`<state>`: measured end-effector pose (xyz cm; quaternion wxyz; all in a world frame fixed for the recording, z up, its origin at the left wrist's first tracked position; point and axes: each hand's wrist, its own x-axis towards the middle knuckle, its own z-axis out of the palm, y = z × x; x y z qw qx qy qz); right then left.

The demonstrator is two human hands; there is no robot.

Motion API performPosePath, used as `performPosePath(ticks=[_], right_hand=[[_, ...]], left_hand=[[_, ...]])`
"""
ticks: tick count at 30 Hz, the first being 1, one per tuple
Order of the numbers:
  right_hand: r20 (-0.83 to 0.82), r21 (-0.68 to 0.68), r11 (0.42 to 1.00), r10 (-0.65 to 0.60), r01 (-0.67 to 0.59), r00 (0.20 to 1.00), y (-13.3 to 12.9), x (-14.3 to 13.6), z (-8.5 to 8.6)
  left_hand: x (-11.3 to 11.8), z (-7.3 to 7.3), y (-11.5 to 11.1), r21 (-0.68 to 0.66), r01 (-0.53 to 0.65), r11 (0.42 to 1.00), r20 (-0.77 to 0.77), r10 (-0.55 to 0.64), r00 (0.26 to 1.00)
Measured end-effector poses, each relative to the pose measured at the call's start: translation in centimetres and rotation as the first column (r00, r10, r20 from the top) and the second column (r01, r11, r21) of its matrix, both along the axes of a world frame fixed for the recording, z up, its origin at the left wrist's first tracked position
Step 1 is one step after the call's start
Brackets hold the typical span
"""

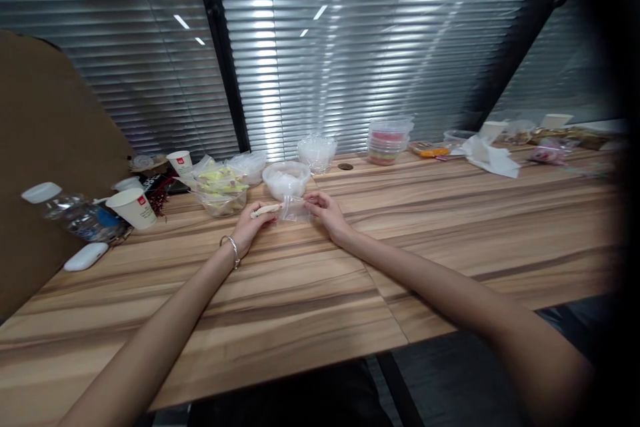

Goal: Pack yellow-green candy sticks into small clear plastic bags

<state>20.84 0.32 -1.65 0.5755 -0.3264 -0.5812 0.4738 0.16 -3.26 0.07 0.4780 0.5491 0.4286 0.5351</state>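
At the centre of the frame, the left hand [249,228] covers part of a slim cream-coloured object [265,211], too small to identify. The clear plastic piece [296,209] pinched by the right hand [327,211] has edges too faint to trace. The left arm [165,333] is cut off by the bottom edge. On the right, a dark, blurred shape [625,213] hides one end of the counter [300,300]. Print on the paper cup [125,207] at left is unreadable. A brown panel [40,120] runs off the left edge, blinds [390,47] off the top.
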Motion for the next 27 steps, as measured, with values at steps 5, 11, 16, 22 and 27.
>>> performPosePath(ticks=[5, 11, 16, 22, 27], right_hand=[[-0.008, -0.008, 0.999, 0.035, -0.035, 0.999, 0.21, -0.16, -0.08], [0.013, -0.014, 0.996, 0.091, -0.091, 0.996, 0.32, -0.35, -0.31], [0.109, 0.034, 0.993, 0.106, -0.110, 0.988, 0.43, -0.34, -0.68], [0.095, 0.027, 0.978, 0.203, -0.206, 0.975, 0.24, -0.41, -0.70], [0.135, 0.014, 0.955, 0.293, -0.297, 0.947, -0.31, -0.52, -0.31]], left_hand=[[-0.08, -0.22, 0.14, 0.035, 0.012, 0.999, -0.055, -0.010, 0.998], [-0.17, -0.29, 0.20, 0.016, 0.010, 1.000, -0.024, -0.010, 1.000], [-0.15, -0.13, 0.02, 0.003, 0.000, 1.000, 0.004, 0.000, 1.000], [0.04, 0.39, -0.06, -0.044, 0.039, 0.998, 0.136, -0.033, 0.990], [-0.19, 0.32, 0.19, -0.070, 0.067, 0.995, 0.240, -0.048, 0.970]])
